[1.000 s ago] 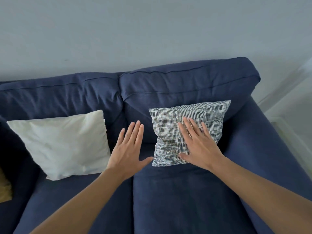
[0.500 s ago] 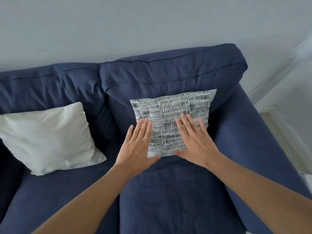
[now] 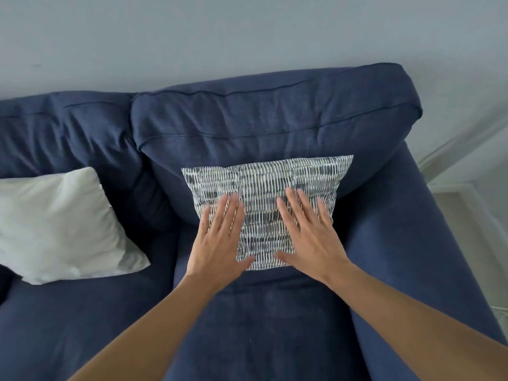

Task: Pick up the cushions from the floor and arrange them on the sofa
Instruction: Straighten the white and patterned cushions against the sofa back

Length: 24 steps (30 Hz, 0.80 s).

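Observation:
A grey-and-white patterned cushion (image 3: 264,185) leans upright against the right back pillow of the dark blue sofa (image 3: 275,125). My left hand (image 3: 220,237) lies flat on the cushion's lower left part, fingers spread. My right hand (image 3: 310,235) lies flat on its lower right part, fingers also apart. Neither hand grips it. A plain white cushion (image 3: 60,226) leans against the left back pillow, its left part cut off by the frame edge.
The sofa's right armrest (image 3: 406,243) runs along the right. Beyond it is a strip of pale floor and white skirting (image 3: 467,188). A grey wall (image 3: 247,37) stands behind the sofa.
My left hand has moved right from the seat gap onto the patterned cushion. The view has shifted right, so the white cushion sits further left.

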Available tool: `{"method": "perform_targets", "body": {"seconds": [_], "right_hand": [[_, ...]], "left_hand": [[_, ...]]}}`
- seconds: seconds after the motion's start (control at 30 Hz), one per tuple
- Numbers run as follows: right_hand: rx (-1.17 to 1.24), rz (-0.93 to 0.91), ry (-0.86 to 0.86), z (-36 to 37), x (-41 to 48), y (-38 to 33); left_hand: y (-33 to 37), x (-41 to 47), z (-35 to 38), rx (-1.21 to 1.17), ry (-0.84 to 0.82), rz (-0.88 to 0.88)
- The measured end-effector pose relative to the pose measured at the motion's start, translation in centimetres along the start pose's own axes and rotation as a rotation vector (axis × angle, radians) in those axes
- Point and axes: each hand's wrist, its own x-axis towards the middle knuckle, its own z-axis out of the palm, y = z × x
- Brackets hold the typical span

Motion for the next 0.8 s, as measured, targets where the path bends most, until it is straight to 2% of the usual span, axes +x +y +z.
{"method": "perform_targets", "body": {"seconds": [0.13, 0.23, 0.47, 0.8], "right_hand": [[-0.067, -0.084, 0.093, 2.3, 4.0, 0.3], [-0.096, -0.081, 0.125, 4.1, 7.0, 1.7], [-0.201, -0.071, 0.140, 6.0, 9.6, 7.2], [-0.227, 0.091, 0.018, 4.3, 6.2, 13.4]], "left_hand": [[0.5, 4.4, 2.4, 0.031, 0.094, 0.082], [-0.6, 7.9, 4.3, 0.072, 0.132, 0.118], [-6.0, 10.7, 6.6, 0.130, 0.120, 0.126], [-11.6, 6.4, 6.1, 0.087, 0.035, -0.053]]}}
